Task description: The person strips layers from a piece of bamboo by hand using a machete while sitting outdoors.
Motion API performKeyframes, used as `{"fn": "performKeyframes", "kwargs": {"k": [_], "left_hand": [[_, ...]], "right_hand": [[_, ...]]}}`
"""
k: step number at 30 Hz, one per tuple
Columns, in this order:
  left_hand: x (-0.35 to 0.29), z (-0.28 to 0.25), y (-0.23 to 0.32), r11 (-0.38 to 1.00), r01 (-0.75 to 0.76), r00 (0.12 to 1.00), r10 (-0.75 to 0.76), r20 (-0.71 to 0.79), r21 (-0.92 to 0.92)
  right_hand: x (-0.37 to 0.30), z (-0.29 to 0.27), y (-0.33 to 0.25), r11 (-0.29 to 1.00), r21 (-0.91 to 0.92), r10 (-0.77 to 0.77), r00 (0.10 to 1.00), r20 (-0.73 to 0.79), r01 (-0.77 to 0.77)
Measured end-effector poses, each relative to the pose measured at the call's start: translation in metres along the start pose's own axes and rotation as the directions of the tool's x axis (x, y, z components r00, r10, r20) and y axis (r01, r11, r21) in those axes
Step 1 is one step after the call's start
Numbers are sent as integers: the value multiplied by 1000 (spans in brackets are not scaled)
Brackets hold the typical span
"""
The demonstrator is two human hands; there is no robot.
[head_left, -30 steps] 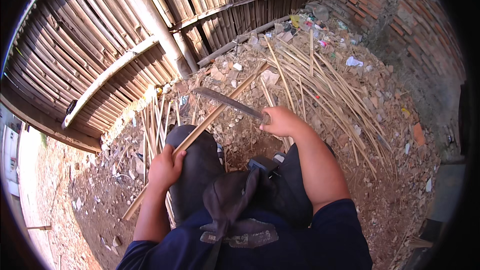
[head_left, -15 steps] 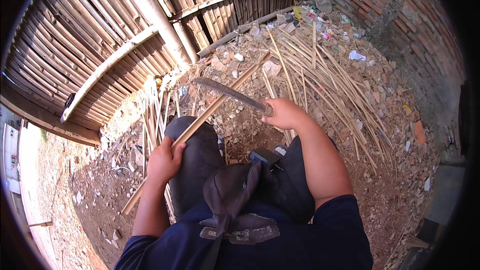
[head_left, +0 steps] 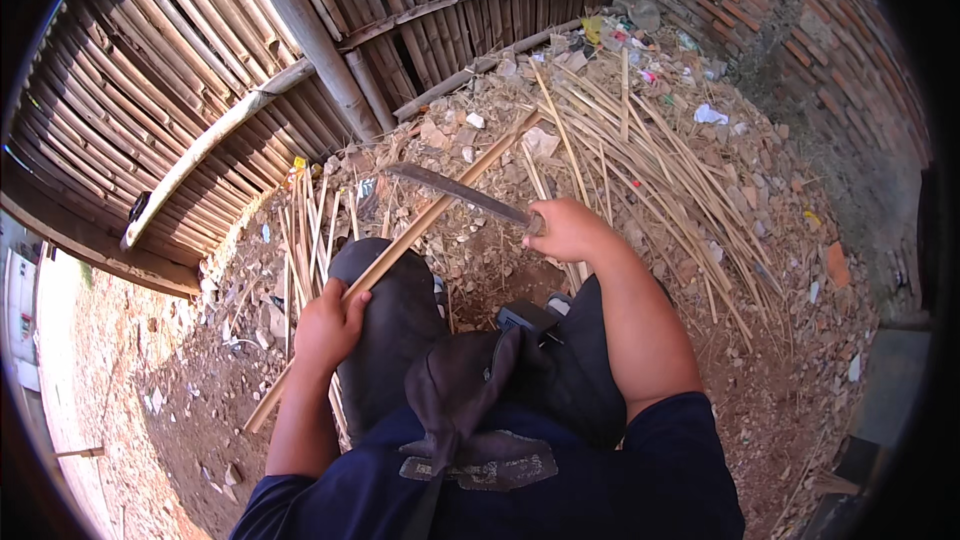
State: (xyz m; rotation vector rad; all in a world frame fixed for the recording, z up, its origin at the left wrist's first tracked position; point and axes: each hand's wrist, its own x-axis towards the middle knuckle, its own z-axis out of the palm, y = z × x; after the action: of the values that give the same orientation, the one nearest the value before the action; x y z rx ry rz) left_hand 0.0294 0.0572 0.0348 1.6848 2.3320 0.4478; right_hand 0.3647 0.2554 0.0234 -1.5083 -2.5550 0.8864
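My left hand [head_left: 328,325] is closed around a long split bamboo strip [head_left: 405,237], which slants from beside my left forearm, over my left knee, up toward the far rubble. In my right hand [head_left: 570,231] is a machete [head_left: 465,192], gripped at its handle, which the fingers mostly hide. The dark blade points left and crosses the strip beyond my knees. Whether its edge bites into the bamboo or only rests against it, I cannot tell.
Many cut bamboo strips [head_left: 670,180] lie piled on the littered ground at the right, and more strips [head_left: 308,225] lie left of my knee. A bamboo wall [head_left: 210,70] stands ahead, a brick wall [head_left: 800,30] at the right. A dark bag [head_left: 460,370] hangs at my lap.
The machete blade has tilted slightly, its tip dipping a little. Both hands keep their hold, and the bamboo strip has hardly moved. The light on the bamboo wall is dimmer.
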Motion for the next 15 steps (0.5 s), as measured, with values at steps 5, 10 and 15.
{"fn": "performKeyframes", "kwargs": {"k": [5, 10, 15], "left_hand": [[0, 0, 0, 1000, -14, 1000, 14, -4, -9], [0, 2, -3, 1000, -20, 1000, 20, -12, -6], [0, 2, -3, 1000, -29, 999, 29, -16, -2]], "right_hand": [[-2, 1, -2, 1000, 3, -14, 1000, -17, 14], [-3, 1, -4, 1000, 5, -28, 999, -21, 28], [-5, -4, -7, 1000, 7, -9, 1000, 1, 9]]}}
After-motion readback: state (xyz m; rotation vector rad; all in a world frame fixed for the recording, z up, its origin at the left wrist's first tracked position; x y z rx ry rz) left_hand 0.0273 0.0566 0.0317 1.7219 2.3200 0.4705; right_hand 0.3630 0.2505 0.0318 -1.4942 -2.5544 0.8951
